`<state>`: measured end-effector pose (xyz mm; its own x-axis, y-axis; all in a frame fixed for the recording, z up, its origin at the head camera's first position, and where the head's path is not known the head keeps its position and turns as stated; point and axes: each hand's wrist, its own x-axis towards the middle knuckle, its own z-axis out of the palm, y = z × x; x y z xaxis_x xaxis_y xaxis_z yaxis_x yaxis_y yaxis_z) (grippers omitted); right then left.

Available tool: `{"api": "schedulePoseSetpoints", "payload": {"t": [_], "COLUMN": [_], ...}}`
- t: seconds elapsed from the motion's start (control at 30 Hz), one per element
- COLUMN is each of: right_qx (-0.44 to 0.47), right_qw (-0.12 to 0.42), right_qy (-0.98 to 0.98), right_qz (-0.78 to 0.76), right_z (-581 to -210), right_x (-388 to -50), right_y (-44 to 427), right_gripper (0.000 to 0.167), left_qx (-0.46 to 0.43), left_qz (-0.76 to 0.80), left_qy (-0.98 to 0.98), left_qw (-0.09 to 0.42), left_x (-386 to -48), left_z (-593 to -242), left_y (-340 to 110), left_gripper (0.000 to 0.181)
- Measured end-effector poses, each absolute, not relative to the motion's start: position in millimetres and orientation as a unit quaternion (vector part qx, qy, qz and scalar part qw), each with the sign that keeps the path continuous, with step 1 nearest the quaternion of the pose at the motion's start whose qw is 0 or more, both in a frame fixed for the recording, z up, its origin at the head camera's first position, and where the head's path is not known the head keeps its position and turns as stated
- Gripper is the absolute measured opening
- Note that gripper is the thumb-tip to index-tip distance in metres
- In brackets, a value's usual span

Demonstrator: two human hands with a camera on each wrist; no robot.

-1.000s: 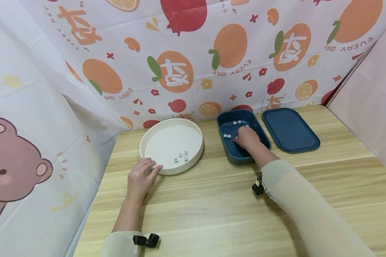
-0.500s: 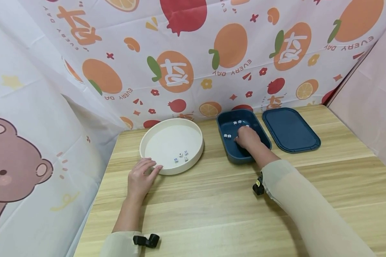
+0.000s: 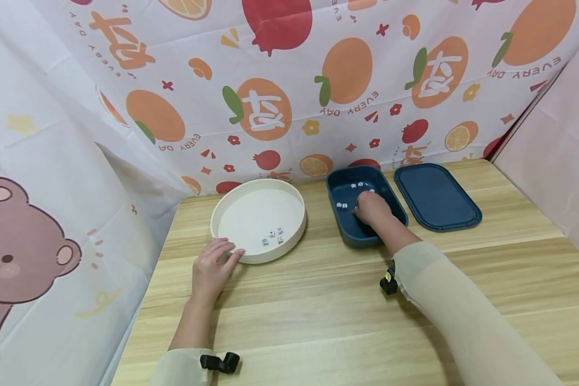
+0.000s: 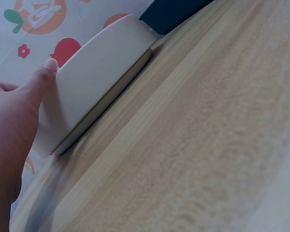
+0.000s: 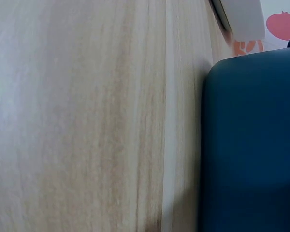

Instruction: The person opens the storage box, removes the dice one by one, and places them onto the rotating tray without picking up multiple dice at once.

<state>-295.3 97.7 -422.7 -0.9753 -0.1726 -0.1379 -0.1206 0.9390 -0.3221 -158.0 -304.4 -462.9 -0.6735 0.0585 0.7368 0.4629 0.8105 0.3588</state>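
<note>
My left hand [image 3: 211, 271] rests on the near left rim of a round cream tray [image 3: 251, 203], thumb and relaxed fingers laid over the edge. In the left wrist view the thumb [image 4: 47, 72] touches the top of the tray's wall. Several small white dice [image 3: 272, 234] lie inside the tray near its front right. My right hand [image 3: 373, 208] reaches down into a deep blue box [image 3: 362, 241], fingers curled, pinching what looks like a die, mostly hidden by the fingertips. Other dice [image 3: 341, 206] sit on the box floor, left of the hand and behind it.
A flat blue lid [image 3: 436, 197] lies right of the box on the wooden table [image 3: 289, 316]. A fruit-print cloth [image 3: 294, 91] hangs right behind both containers. White cloth [image 3: 77, 134] with a bear print stands at the left.
The head view has shifted very slightly. Both hands, the tray, the box and the visible dice stay where they were.
</note>
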Motion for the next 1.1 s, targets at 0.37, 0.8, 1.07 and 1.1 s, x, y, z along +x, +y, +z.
{"api": "schedulePoseSetpoints", "payload": {"t": [0.37, 0.8, 1.07, 1.1], "right_qx": [-0.074, -0.075, -0.071, -0.071], "right_qw": [0.083, 0.078, 0.079, 0.079], "right_qy": [0.981, 0.981, 0.982, 0.982], "right_qz": [-0.16, -0.159, -0.159, -0.159], "right_z": [-423.3, -425.6, -424.7, -424.9], "right_x": [-295.4, -297.4, -297.3, -297.4], "right_y": [97.3, 98.8, 98.2, 98.1], "right_gripper": [0.025, 0.025, 0.024, 0.024], "left_qx": [-0.145, -0.15, -0.152, -0.151], "left_qz": [-0.272, -0.274, -0.274, -0.274], "left_qy": [-0.876, -0.872, -0.872, -0.872], "left_qw": [0.37, 0.376, 0.377, 0.376], "left_x": [-157.1, -158.1, -158.2, -158.2], "left_z": [-462.3, -462.5, -461.9, -461.9], "left_y": [-304.0, -304.0, -303.9, -303.9], "left_gripper": [0.026, 0.026, 0.026, 0.026]}}
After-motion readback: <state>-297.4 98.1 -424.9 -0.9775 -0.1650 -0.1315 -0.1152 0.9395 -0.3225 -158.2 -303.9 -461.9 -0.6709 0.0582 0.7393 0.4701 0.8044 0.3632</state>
